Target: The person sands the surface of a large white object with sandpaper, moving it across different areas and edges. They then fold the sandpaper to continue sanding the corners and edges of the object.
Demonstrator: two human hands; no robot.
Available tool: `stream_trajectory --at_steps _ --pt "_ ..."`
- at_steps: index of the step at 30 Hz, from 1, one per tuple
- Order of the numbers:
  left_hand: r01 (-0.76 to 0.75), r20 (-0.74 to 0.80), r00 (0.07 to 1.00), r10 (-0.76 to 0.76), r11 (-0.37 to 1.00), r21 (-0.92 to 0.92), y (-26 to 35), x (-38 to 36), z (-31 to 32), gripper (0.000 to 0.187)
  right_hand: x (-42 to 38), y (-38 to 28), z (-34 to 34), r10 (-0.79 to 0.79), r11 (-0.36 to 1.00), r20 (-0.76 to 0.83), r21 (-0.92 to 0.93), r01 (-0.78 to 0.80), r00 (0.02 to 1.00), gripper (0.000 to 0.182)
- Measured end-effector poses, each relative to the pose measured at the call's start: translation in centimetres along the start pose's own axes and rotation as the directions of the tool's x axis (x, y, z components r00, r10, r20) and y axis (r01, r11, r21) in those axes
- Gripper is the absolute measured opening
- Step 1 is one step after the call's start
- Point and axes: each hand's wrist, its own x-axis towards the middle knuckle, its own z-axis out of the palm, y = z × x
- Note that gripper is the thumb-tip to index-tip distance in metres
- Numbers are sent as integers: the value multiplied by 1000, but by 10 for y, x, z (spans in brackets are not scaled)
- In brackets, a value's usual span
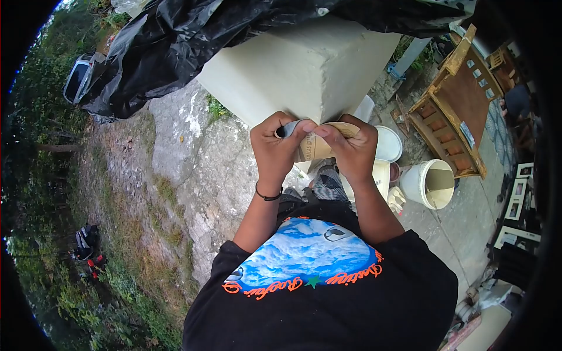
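Observation:
Both hands hold a bent piece of sandpaper-like sheet (316, 150), tan with printed letters on the side that shows. My left hand (276, 143) pinches its left part, where a dark grey face curls up. On the right part, my right hand (355, 149) grips the sheet with its thumb on top. The two thumbs nearly meet at the middle. Just beyond the fingers stands the corner of a pale, smooth block-like piece (321, 76), with black plastic sheeting (170, 50) over its far side.
A white bucket (428, 184) stands at the right, near a round white lid or container (387, 144) and a pale glove (396, 200). Farther right is a wooden furniture frame (451, 117). A vehicle (79, 79) is at the upper left, beyond rough concrete ground (199, 169).

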Motion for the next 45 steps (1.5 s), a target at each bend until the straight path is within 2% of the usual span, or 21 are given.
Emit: stream_trajectory --at_steps 4,6,8,10,14,18,22,24,25,27,28,30,32,34,36,38,39,41,42,44,45 --pt "78 7 997 -78 996 -46 -27 -17 3 25 -14 29 -1 48 999 17 -12 -48 999 19" --pt "24 -16 1000 -24 1000 -11 -19 -15 5 25 -8 19 -5 44 998 24 -38 -43 999 18" --pt "11 -15 1000 -12 1000 -20 -12 -9 6 27 0 7 -6 2 999 11 49 -2 1000 17" --pt "-29 11 999 30 996 -82 -11 -5 7 27 0 10 -7 -1 999 25 36 0 1000 16" --pt "49 14 999 -49 999 16 -57 -24 3 28 -23 65 -6 39 999 27 6 -39 999 16" --pt "118 3 993 -118 993 17 -71 -33 4 30 -29 71 -4 84 996 28 -33 -83 996 18" --pt "54 59 997 -52 998 -27 -59 -25 4 29 -26 60 -3 71 997 6 9 -71 997 18" --pt "93 73 993 -91 996 -15 -86 -33 -1 28 -36 78 -5 129 989 28 -73 -127 991 18" --pt "167 91 982 -167 986 8 -99 -39 -2 28 -43 91 -5 135 988 33 -75 -132 990 18" --pt "338 151 928 -342 940 49 -127 -54 -9 28 -57 118 -7 200 960 107 -218 -174 974 22" --pt "343 144 927 -345 938 43 -134 -61 -13 28 -64 125 -9 203 959 115 -223 -174 972 22" --pt "457 247 846 -472 881 121 -138 -77 -26 29 -77 127 -11 314 916 147 -307 -258 938 29" --pt "491 235 830 -506 863 123 -139 -88 -39 27 -87 124 -16 337 909 199 -323 -263 920 32" --pt "433 67 899 -433 901 14 -133 -91 -49 25 -86 108 -15 372 897 237 -339 -282 898 32" --pt "431 -24 901 -433 901 -57 -124 -90 -60 25 -85 91 -12 363 898 267 -357 -258 893 31" --pt "358 -201 906 -373 927 -110 -107 -86 -62 27 -81 72 -5 273 932 290 -317 -177 917 27" --pt "355 -216 903 -371 928 -108 -103 -86 -64 27 -79 62 0 269 934 304 -312 -171 914 27" --pt "410 -502 793 -344 912 23 -96 -86 -66 37 -76 45 11 35 965 131 -262 0 991 19" --pt "407 -511 790 -338 913 24 -81 -84 -66 37 -73 40 16 30 967 139 -256 6 990 19" --pt "565 -28 798 -602 763 -316 -48 -84 -62 48 -69 35 25 -300 890 139 -317 329 944 19" --pt "546 87 822 -563 734 -404 -45 -88 -59 53 -70 32 31 -251 906 217 -290 308 943 24"
